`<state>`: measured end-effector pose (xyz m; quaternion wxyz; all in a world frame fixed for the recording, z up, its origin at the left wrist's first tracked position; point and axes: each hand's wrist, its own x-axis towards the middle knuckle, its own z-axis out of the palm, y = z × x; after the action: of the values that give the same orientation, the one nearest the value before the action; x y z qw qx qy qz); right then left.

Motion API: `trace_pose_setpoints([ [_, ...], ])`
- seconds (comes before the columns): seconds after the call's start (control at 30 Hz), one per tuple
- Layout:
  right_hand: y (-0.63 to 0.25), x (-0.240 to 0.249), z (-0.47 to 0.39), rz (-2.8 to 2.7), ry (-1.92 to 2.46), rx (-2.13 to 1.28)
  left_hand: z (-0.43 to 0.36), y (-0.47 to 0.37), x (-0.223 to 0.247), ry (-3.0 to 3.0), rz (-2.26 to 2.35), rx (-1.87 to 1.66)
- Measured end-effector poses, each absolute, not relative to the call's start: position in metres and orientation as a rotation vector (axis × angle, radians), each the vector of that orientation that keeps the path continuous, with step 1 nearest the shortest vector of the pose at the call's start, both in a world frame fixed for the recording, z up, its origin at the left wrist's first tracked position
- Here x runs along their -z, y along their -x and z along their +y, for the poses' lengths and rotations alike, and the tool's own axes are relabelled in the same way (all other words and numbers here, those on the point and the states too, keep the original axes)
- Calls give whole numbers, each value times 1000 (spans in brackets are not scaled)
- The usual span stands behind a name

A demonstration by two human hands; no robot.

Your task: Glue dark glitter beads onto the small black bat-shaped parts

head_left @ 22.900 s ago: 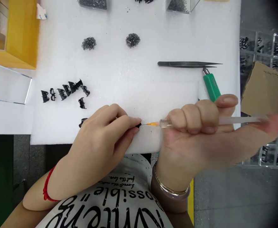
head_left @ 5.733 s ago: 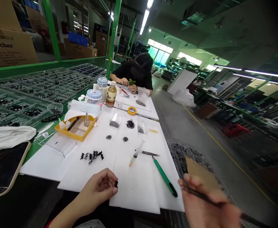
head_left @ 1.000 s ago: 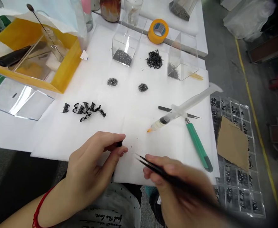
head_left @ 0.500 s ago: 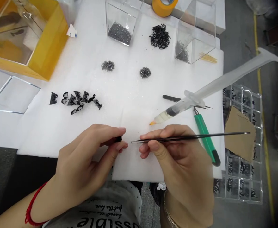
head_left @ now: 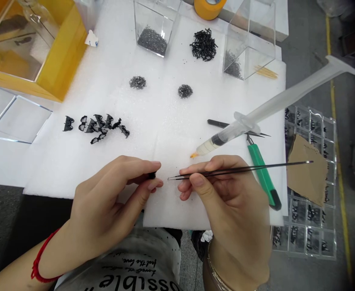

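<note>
Between the thumb and forefinger of my left hand (head_left: 113, 202) is a small black part (head_left: 152, 175), mostly hidden by the fingers. My right hand (head_left: 232, 206) is closed around black tweezers (head_left: 225, 171). Their tips point left, a short gap from the black part, and what looks like a tiny clear piece is at the tips. Just beyond my right hand lies a syringe (head_left: 244, 127) with yellowish contents and an orange tip. A second pair of tweezers (head_left: 218, 123) lies partly under the syringe, and a green cutter (head_left: 263, 173) is beside my right hand.
Small black frame-like parts (head_left: 97, 125) lie at left on the white foam sheet (head_left: 83, 169). Farther back are two heaps of shiny bits (head_left: 137, 82), a pile of black pieces (head_left: 203, 45) and clear boxes (head_left: 153, 40). A compartment tray (head_left: 313, 238) stands at right, with cardboard (head_left: 307, 171) on it.
The rear end of the tweezers in my right hand has swung slightly up and left, with the tips near the same place. My left hand keeps its pinch almost unmoved.
</note>
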<state>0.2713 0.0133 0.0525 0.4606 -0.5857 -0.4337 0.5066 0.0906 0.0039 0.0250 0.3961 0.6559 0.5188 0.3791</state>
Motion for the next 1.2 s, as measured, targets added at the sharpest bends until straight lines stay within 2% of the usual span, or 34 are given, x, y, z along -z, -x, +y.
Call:
trace_pose_setpoints([
  [1.2, -273, -51, 10, -1081, 1393, -1303, 4, -87, -20, -1662, 1240, -1007],
])
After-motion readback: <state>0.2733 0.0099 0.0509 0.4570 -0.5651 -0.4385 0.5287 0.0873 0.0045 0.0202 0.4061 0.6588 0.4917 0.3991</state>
